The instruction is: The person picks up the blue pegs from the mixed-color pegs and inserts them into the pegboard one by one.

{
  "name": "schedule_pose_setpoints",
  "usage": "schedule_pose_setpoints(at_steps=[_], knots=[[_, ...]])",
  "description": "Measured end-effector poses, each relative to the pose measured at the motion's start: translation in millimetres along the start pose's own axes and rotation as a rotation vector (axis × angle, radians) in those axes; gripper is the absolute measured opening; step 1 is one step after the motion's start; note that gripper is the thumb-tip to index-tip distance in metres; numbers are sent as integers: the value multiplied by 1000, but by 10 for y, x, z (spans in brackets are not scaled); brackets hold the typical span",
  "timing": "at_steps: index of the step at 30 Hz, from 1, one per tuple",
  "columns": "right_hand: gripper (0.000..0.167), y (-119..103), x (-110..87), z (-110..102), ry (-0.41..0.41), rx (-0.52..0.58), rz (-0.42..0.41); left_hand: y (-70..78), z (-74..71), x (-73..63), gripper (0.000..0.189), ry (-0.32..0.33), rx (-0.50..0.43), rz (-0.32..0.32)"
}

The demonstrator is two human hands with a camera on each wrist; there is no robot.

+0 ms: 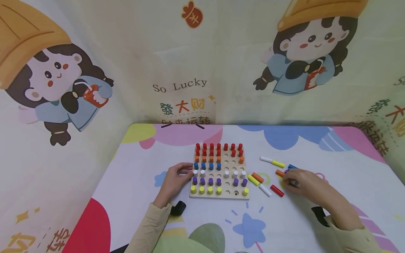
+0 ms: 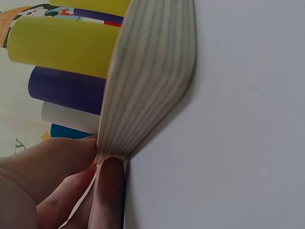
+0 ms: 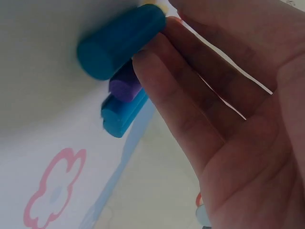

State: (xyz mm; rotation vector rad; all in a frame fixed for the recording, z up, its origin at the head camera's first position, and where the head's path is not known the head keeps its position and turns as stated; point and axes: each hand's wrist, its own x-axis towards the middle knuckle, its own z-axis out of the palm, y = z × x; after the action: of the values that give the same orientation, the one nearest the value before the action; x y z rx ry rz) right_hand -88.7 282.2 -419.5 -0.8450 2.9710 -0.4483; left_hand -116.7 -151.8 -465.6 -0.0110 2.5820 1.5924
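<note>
A wooden pegboard (image 1: 219,196) carries rows of red, orange, blue, white, purple and yellow pegs, with several bare holes toward its right. My left hand (image 1: 175,181) holds the board's left edge. In the left wrist view one fingertip (image 2: 90,143) meets the top edge while another presses the side. To the right of the board, my right hand (image 1: 302,181) hovers low over loose pegs. Its fairly straight fingers (image 3: 167,95) reach beside a blue peg (image 3: 119,43). A purple peg (image 3: 125,85) and another blue peg (image 3: 123,114) lie alongside. Contact is partly hidden.
Loose pegs lie between the board and my right hand: a red peg (image 1: 277,190), a white peg (image 1: 265,190), a yellow peg (image 1: 253,180) and orange ones. Farther back are a white peg (image 1: 265,159) and a yellow peg (image 1: 278,164). A printed cloth covers the table (image 1: 133,218).
</note>
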Motion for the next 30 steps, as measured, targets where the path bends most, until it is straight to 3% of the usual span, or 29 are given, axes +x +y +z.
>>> schedule_pose_setpoints(at_steps=[11,23,30], knots=[[18,81,-64,30,-64,67,49,10,6,4,31,-3,-11,-8],[18,61,-52,-1,-48,112,89,32,-5,5,31,-4,-8,-16],[15,70,-33,-5,-46,112,67,12,-1,1,31,1,0,-9]])
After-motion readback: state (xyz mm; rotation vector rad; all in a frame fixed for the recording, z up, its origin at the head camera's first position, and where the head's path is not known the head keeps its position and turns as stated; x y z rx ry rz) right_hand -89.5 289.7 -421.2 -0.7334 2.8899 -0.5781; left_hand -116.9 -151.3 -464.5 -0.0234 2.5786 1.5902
